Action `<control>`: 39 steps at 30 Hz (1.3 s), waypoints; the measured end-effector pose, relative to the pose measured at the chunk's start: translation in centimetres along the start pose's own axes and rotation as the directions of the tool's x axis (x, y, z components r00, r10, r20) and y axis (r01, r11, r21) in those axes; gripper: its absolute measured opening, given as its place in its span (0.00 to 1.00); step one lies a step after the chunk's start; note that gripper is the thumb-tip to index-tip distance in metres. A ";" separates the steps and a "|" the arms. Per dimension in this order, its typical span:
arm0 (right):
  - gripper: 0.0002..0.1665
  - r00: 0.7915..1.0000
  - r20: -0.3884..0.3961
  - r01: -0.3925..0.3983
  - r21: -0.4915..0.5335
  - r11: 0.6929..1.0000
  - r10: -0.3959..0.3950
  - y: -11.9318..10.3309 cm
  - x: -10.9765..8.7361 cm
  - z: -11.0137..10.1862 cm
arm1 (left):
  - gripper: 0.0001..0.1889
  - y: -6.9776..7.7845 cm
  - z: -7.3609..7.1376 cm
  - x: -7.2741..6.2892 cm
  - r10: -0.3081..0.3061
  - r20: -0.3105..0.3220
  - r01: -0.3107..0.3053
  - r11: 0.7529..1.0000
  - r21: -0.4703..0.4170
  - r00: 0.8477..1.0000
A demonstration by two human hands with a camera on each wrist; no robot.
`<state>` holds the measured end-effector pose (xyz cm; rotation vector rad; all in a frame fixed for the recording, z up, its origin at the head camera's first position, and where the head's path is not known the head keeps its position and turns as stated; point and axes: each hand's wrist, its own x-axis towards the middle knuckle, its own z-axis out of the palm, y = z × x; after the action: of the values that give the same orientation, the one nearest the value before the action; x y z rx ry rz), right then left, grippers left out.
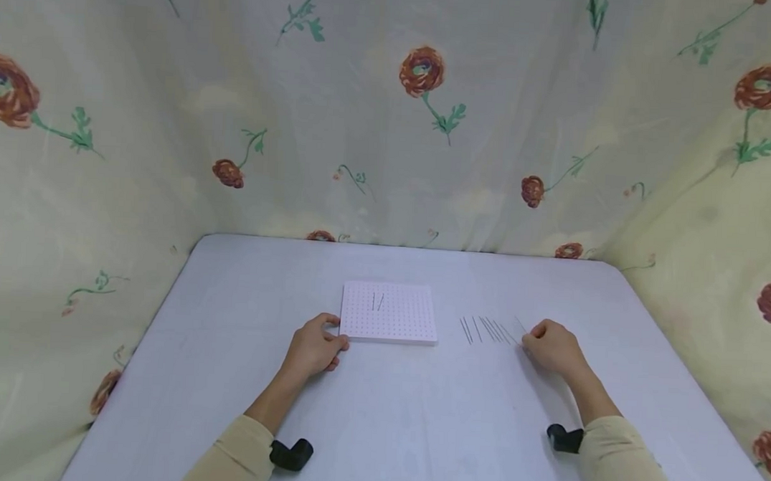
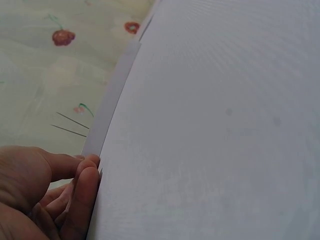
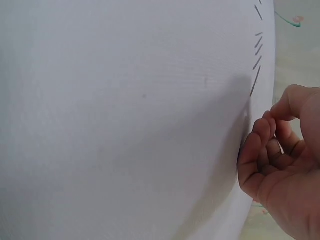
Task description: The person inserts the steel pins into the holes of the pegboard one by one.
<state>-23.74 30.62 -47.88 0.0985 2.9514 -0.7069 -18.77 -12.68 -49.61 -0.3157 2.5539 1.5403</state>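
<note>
Picking up a thin rod [image 1: 518,322] seems the step in hand: the right hand [image 1: 554,346] pinches it, right of the loose rods [image 1: 488,328]. The left hand [image 1: 312,347] grips the near left corner of the white perforated board [image 1: 411,320], where two standing rods [image 1: 374,302] rise. The next move calls for a firm pinch, clear of neighbouring rods.

Free lane: tabletop [image 1: 403,421] between left hand [image 1: 315,346] and right hand [image 1: 554,347], near side of pegboard [image 1: 395,325]. Slim gap, pegboard to loose pins [image 1: 466,330]. In the way: two upright pins [image 1: 373,302] on pegboard; curtain [image 1: 365,110] behind.
</note>
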 end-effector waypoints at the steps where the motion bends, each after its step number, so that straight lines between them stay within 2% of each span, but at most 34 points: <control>1: 0.14 1.000 -0.003 -0.006 0.020 1.000 0.006 0.0 0.0 0.0 | 0.22 0.0 0.0 0.0 -0.003 -0.002 0.003 1.000 0.002 1.000; 12: 0.24 0.994 -0.066 -0.080 0.150 0.986 0.091 -1.0 0.2 -0.6 | 0.21 -0.1 0.1 0.2 -0.010 -0.001 0.010 1.000 -0.006 1.000; 19: 0.28 0.988 -0.057 -0.126 0.208 0.970 0.140 -1.9 0.2 -1.1 | 0.22 0.0 0.1 0.1 0.002 0.001 -0.002 1.000 -0.005 1.000; 26: 0.27 0.986 -0.071 -0.124 0.300 0.946 0.152 -2.7 0.3 -1.4 | 0.22 0.1 0.0 0.0 -0.001 0.000 0.001 1.000 -0.010 1.000; 34: 0.22 0.972 -0.149 -0.113 0.382 0.917 0.182 -2.7 0.6 -1.2 | 0.21 0.0 0.0 0.0 -0.001 0.002 0.001 1.000 -0.025 1.000; 39: 0.22 0.968 -0.181 -0.076 0.446 0.892 0.173 -3.2 1.0 -0.8 | 0.21 0.1 -0.1 0.0 0.003 -0.001 -0.003 1.000 -0.023 1.000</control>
<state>-25.04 28.17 -45.89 0.4240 2.8814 -1.4084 -18.77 -12.72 -49.47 -0.3154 2.5402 1.5726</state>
